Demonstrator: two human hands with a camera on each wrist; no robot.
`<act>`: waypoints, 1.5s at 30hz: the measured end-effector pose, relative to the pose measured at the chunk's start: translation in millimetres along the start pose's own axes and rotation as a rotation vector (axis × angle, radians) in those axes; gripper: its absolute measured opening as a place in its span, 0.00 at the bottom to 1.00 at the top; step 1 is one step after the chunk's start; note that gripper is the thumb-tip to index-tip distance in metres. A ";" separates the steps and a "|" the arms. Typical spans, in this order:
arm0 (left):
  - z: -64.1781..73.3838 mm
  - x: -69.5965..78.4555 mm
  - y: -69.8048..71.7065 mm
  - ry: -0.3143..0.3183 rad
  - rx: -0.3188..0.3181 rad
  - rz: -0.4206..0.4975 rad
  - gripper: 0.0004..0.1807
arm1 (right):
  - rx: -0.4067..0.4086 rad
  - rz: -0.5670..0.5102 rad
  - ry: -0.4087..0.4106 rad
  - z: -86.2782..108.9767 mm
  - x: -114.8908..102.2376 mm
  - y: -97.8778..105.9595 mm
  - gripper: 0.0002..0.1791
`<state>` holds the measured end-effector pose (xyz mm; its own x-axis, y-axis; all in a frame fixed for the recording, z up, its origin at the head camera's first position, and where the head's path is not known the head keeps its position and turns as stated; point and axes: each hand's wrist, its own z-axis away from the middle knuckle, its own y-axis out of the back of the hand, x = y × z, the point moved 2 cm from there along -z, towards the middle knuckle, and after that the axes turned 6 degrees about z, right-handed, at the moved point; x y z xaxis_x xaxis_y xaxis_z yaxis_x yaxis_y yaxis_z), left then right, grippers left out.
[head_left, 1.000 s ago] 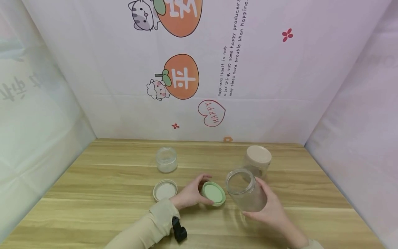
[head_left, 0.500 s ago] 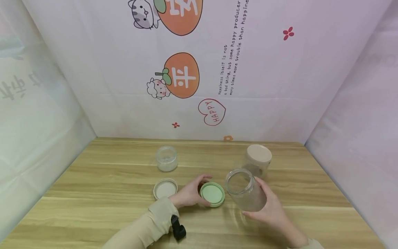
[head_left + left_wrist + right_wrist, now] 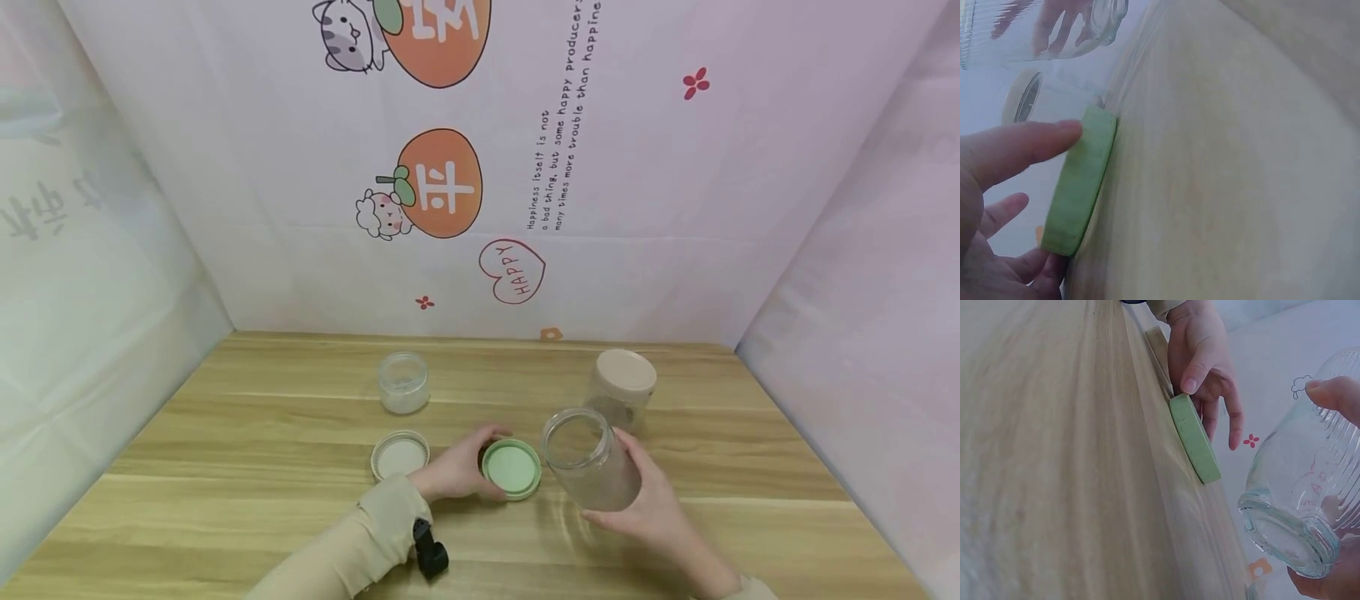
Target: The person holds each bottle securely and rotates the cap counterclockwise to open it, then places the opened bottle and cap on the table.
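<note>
On the wooden table, a green jar lid [image 3: 512,469] lies flat with its hollow inside facing up. My left hand [image 3: 459,468] holds it at the rim; in the left wrist view the thumb rests on one side of the lid [image 3: 1082,181] and fingertips are at the other. A clear, ribbed glass jar [image 3: 602,479], open at the mouth, is gripped round its body by my right hand [image 3: 652,510]. The jar tilts, its mouth turned toward the lid side. In the right wrist view the jar [image 3: 1285,469] is off the table.
Left of the lid lies an upturned beige lid [image 3: 400,458], partly behind my left wrist. A short clear jar [image 3: 403,385] without a lid stands farther back. Behind the glass jar stands another jar with a beige lid [image 3: 626,371]. A printed white cloth [image 3: 637,275] hangs at the back.
The green lid, slightly tilted a second ago, now lies flat on the table, with my left hand still at its rim. My right hand and the glass jar have barely moved.
</note>
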<state>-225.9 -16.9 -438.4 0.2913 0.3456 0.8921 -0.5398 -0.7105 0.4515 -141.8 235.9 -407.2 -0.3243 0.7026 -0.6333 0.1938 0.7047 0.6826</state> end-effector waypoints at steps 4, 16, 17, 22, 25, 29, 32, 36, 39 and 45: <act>0.6 -0.1 3.5 0.001 -0.003 0.022 0.43 | -0.003 0.001 -0.003 -1.2 -2.0 0.3 0.57; 8.7 9.0 19.3 0.035 0.053 0.148 0.36 | 0.005 -0.005 -0.012 -5.6 -6.4 -2.5 0.57; 9.7 9.4 20.3 0.027 0.061 0.163 0.36 | 0.002 -0.012 -0.007 -7.0 -6.8 -2.7 0.57; 16.1 11.1 24.3 -0.005 0.086 0.257 0.33 | -0.008 -0.040 0.027 -14.5 -6.2 -4.1 0.57; 20.8 12.2 26.9 -0.010 0.099 0.292 0.30 | -0.011 -0.052 0.035 -21.1 -4.8 -6.2 0.56; 26.3 12.2 30.0 -0.013 0.123 0.304 0.28 | -0.014 -0.066 -0.012 -35.4 -5.2 -10.2 0.55; 29.5 11.0 31.6 -0.023 0.145 0.318 0.27 | -0.033 -0.083 -0.064 -48.1 -6.3 -15.7 0.54; 32.3 9.7 32.5 -0.038 0.175 0.332 0.26 | -0.063 -0.130 -0.115 -64.5 -7.1 -25.9 0.54; 34.0 10.0 32.7 -0.039 0.186 0.346 0.27 | -0.071 -0.167 -0.144 -75.9 -7.5 -33.1 0.54; 36.5 11.7 33.9 -0.031 0.202 0.364 0.29 | -0.088 -0.200 -0.199 -97.5 -7.5 -42.6 0.55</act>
<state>-212.0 -59.4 -413.4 0.1352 0.0332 0.9903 -0.4469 -0.8900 0.0909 -237.9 190.9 -395.9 -0.1586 0.5620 -0.8118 0.0601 0.8262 0.5602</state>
